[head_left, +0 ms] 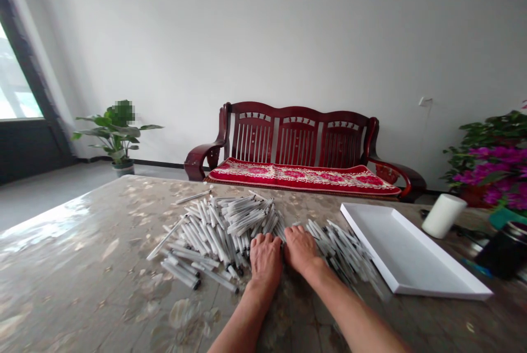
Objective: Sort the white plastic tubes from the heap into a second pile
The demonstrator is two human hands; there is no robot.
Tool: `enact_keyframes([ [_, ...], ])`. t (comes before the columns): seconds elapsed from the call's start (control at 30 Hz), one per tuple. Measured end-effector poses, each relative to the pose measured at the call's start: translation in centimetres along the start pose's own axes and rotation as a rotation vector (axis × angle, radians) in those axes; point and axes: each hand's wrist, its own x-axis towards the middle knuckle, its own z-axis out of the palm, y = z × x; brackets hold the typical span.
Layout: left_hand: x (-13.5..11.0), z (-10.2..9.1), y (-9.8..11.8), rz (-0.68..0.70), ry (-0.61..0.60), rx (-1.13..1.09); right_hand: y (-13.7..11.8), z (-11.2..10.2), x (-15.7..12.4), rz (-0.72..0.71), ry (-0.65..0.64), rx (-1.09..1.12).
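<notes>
My left hand (265, 258) is closed, its fingers curled down over pens at the right edge of a large heap of pens (209, 229). Right beside it, my right hand (301, 247) also curls its fingers down on pens, between that heap and a smaller group of pens (346, 254). The fingertips of both hands are hidden. The pens have whitish, translucent barrels, and many show black ends. They lie in several directions, some crossing on top of others.
A shallow white box (415, 251) stands right of the smaller group. Beyond it are a white roll (444, 216) and a dark container (503, 251). The patterned table (102, 287) carries everything. A red wooden bench (300, 139) stands behind it, with plants on both sides.
</notes>
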Motion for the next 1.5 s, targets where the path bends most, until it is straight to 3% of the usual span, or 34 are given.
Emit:
enact_keyframes([
  [0.2, 0.1, 0.6, -0.1, -0.002, 0.003, 0.011, 1.6, -0.2, -1.1, 0.052, -0.008, -0.032],
  [0.4, 0.0, 0.6, 0.3, 0.048, 0.038, 0.0, 4.8, -0.2, -2.4, 0.124, 0.17, 0.055],
  [0.53, 0.0, 0.8, 0.9, 0.091, 0.069, -0.071, 7.6, 0.4, -3.5, 0.253, 0.355, 0.336],
  [0.7, -0.3, 1.4, 1.4, 0.132, -0.001, -0.195, 9.3, 1.2, -4.5, 0.385, 0.477, 0.925],
  [0.87, -0.2, 2.3, 1.6, -0.021, -0.012, -0.497, 7.6, 0.8, -4.8, 0.512, 0.47, 1.526],
  [1.03, 0.6, 2.8, 1.7, -0.259, 0.077, -1.195, 5.5, 0.7, -5.0, 0.545, 0.362, 1.855],
  [1.13, 0.8, 2.6, 1.8, -0.328, 0.072, -1.578, 5.0, 1.0, -5.1, 0.551, 0.284, 1.903],
  [1.23, 0.8, 2.3, 1.8, -0.394, 0.038, -1.767, 4.9, 1.2, -5.2, 0.562, 0.229, 1.915],
  [1.37, 0.6, 2.2, 1.9, -0.467, 0.041, -1.86, 4.9, 1.0, -5.3, 0.566, 0.088, 1.896],
  [1.5, 0.5, 2.2, 1.9, -0.486, 0.039, -1.889, 4.9, 1.1, -5.4, 0.539, -0.042, 1.723],
])
